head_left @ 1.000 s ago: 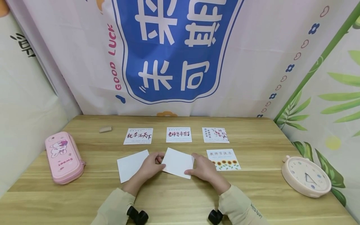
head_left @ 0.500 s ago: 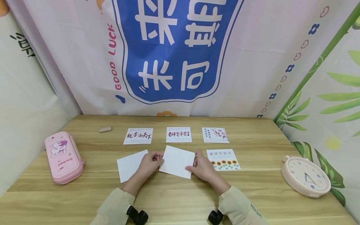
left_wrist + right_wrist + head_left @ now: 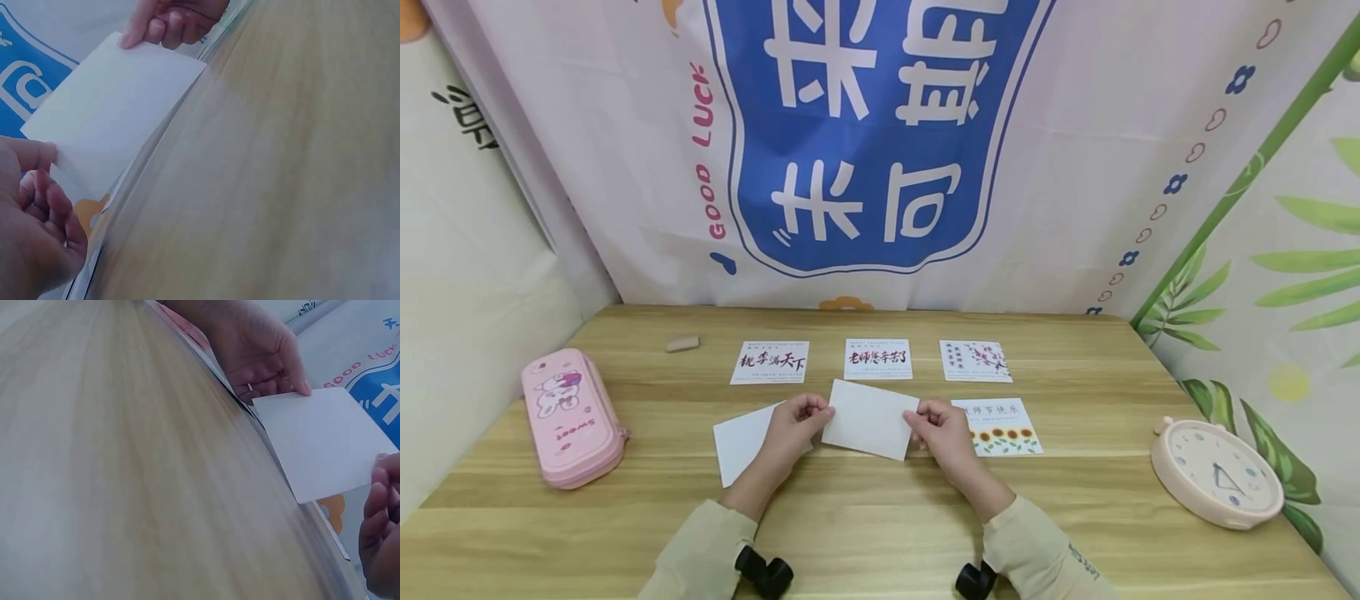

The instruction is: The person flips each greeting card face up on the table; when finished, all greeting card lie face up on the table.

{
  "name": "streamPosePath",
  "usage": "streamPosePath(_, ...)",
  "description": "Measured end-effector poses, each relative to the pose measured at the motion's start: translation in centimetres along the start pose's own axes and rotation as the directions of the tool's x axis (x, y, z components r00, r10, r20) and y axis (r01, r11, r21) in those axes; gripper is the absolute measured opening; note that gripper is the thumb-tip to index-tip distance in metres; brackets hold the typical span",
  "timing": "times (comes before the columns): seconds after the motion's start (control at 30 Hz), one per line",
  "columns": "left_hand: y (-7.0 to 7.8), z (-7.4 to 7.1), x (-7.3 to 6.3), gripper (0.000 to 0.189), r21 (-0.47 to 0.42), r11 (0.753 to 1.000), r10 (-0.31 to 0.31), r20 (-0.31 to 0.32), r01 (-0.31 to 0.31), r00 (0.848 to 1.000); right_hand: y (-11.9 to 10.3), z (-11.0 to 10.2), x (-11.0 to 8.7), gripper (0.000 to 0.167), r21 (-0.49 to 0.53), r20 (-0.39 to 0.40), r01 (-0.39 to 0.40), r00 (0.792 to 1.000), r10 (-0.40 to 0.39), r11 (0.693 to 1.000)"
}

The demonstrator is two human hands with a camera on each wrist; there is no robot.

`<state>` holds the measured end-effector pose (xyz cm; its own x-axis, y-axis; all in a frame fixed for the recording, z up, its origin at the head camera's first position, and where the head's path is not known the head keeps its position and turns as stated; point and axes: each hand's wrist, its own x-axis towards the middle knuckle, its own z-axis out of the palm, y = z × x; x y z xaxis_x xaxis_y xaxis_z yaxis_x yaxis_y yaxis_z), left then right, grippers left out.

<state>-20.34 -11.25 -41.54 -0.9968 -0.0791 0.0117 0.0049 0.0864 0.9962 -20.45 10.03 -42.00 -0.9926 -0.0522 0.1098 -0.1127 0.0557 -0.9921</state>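
A blank white card (image 3: pixel 868 421) is held up between both hands, tilted so its plain side faces the head camera. My left hand (image 3: pixel 792 429) pinches its left edge between thumb and curled fingers. At the opposite edge, my right hand (image 3: pixel 946 433) pinches it the same way. The left wrist view shows the card (image 3: pixel 119 94) raised off the wooden table. Partly under my left hand lies another blank white card (image 3: pixel 745 443). A sunflower card (image 3: pixel 1003 427) lies just right of my right hand, which covers its left edge.
Three printed cards lie in a row behind: a left card (image 3: pixel 770 363), a middle card (image 3: pixel 877 360) and a blossom card (image 3: pixel 976 361). A pink pencil case (image 3: pixel 572 417) sits left, a small tan block (image 3: pixel 682 343) behind it. A round clock (image 3: pixel 1217 472) stands right.
The white card has been lifted and tipped upright from a flatter position. Both hands have shifted their fingers to pinch its sides. The other cards have stayed in place.
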Motion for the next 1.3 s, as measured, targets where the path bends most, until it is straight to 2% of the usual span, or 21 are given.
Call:
streamPosePath(0.1,0.1,0.0,-0.1,0.006,-0.084,0.996,0.018,0.005,-0.018,1.0,0.0,0.0,0.1,0.019,0.086,-0.011,-0.021,1.0,0.022,0.996)
streamPosePath(0.23,0.0,0.0,-0.1,0.002,-0.162,0.986,0.054,0.017,-0.05,0.998,-0.2,-0.1,0.0,0.03,0.152,0.004,-0.039,0.999,0.039,0.988)
streamPosePath(0.4,-0.6,0.0,0.1,0.022,-0.233,0.97,0.079,0.025,-0.071,0.997,-0.3,-0.1,-0.1,0.038,0.217,0.007,-0.056,0.998,0.056,0.975)
streamPosePath(0.5,-0.6,0.1,0.1,0.032,-0.258,0.964,0.067,-0.001,-0.065,0.998,-0.1,0.0,-0.1,0.038,0.235,0.003,-0.021,1.0,0.021,0.972)
streamPosePath(0.63,-0.3,0.3,0.0,0.024,-0.277,0.96,0.026,-0.038,-0.035,0.999,0.7,0.0,0.0,0.029,0.214,0.007,0.032,0.999,-0.034,0.976)
streamPosePath(0.77,0.1,0.4,-0.1,0.017,-0.236,0.972,-0.026,-0.064,0.01,0.998,0.8,0.1,0.0,0.016,0.189,0.014,0.044,0.999,-0.048,0.981)
streamPosePath(0.87,0.3,0.3,-0.2,0.023,-0.185,0.983,-0.034,-0.08,0.018,0.996,0.0,0.3,-0.3,0.026,0.188,0.013,0.02,1.0,-0.023,0.982)
streamPosePath(1.03,0.2,0.4,-0.2,0.03,-0.146,0.989,-0.019,-0.098,0.004,0.995,-0.8,0.4,-0.5,0.05,0.17,0.013,-0.049,0.999,0.047,0.984)
streamPosePath(1.2,0.0,0.6,-0.4,0.026,-0.112,0.994,0.004,-0.114,-0.017,0.993,-0.8,0.6,-0.6,0.049,0.122,0.002,-0.06,0.998,0.06,0.991)
streamPosePath(1.3,0.1,0.8,-0.4,0.025,-0.05,0.998,0.035,-0.109,-0.041,0.993,-0.8,0.6,-0.7,0.046,0.075,-0.018,-0.057,0.998,0.059,0.996)
